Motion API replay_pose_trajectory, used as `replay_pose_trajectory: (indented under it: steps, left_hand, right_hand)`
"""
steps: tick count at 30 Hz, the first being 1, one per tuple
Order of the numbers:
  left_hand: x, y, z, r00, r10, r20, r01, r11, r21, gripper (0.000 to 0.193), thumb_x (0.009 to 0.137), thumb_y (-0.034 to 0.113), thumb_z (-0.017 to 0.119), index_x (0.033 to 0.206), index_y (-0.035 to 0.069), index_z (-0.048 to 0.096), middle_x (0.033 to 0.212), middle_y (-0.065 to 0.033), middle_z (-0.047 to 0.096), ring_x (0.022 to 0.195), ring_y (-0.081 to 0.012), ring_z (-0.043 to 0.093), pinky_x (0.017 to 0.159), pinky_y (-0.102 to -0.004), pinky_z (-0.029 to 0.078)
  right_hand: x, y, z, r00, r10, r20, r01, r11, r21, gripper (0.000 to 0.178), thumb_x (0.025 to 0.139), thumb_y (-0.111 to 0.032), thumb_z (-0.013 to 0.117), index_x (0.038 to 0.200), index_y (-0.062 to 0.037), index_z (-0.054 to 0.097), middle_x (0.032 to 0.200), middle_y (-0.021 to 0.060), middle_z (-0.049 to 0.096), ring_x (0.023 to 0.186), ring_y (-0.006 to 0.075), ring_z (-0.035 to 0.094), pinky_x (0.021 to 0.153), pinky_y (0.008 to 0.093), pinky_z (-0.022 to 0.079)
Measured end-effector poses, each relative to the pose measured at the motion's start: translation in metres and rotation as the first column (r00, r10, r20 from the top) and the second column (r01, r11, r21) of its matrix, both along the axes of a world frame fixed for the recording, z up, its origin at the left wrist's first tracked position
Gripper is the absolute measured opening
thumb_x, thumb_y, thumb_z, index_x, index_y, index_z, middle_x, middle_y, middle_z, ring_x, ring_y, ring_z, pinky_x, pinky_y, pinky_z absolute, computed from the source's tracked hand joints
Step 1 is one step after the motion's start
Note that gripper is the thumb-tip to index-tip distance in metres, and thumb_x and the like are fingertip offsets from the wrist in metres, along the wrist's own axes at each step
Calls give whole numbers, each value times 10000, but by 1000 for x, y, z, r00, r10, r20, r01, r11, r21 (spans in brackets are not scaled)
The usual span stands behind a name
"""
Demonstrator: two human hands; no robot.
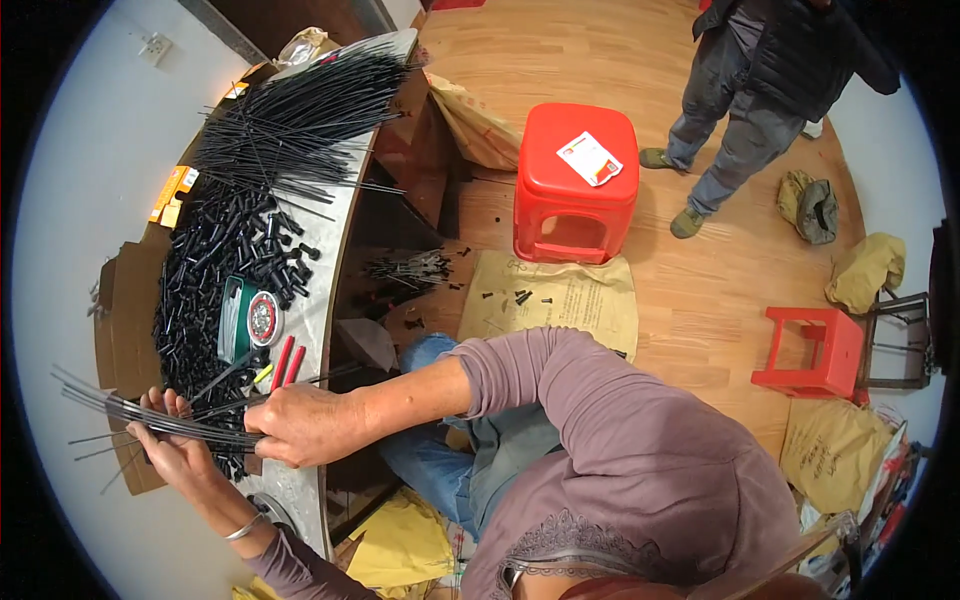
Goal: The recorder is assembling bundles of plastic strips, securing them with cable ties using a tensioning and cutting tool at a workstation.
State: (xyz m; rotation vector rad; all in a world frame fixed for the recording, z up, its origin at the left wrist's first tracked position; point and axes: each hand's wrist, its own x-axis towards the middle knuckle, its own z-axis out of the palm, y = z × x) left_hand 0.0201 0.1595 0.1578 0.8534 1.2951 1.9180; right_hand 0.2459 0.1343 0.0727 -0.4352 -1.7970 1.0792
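Over the left bench, a bundle of thin black rods (222, 433) lies across both my hands. My left hand (178, 452), palm up with a bangle at the wrist, curls around the rods near their splayed left ends. Closed in a fist, my right hand (305, 425) grips the bundle further right. Just above it lie red-handled pliers (286, 362). Under and beyond the rods spreads a heap of short black plastic fittings (195, 290). A green box (236, 318) and a round tin (263, 318) rest on this heap.
A large pile of black rods (320, 100) covers the bench's far end. Right of the bench stands a red stool (577, 150) holding a card. A person (745, 110) stands at the back right. A smaller red stool (812, 350) and sacks (835, 450) sit along the right wall.
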Motion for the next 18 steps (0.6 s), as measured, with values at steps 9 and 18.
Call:
replay_pose_trajectory:
  steps: [9,18]
  left_hand:
    - [18,1,15,996,-74,-46,77,994,75,379,1006,286,418,1237,-14,424,734,-5,332,632,-123,342,587,-256,376]
    - [18,11,14,997,-57,-43,62,990,126,321,1009,272,414,1143,-17,459,658,25,230,552,-97,216,502,-244,267]
  right_hand:
    - [4,8,-9,999,9,52,-14,996,88,207,805,-162,581,820,43,563,606,221,577,630,405,610,607,471,478]
    - [29,6,-17,993,106,54,-105,994,-29,231,814,-209,610,878,12,608,621,167,607,650,348,629,622,432,486]
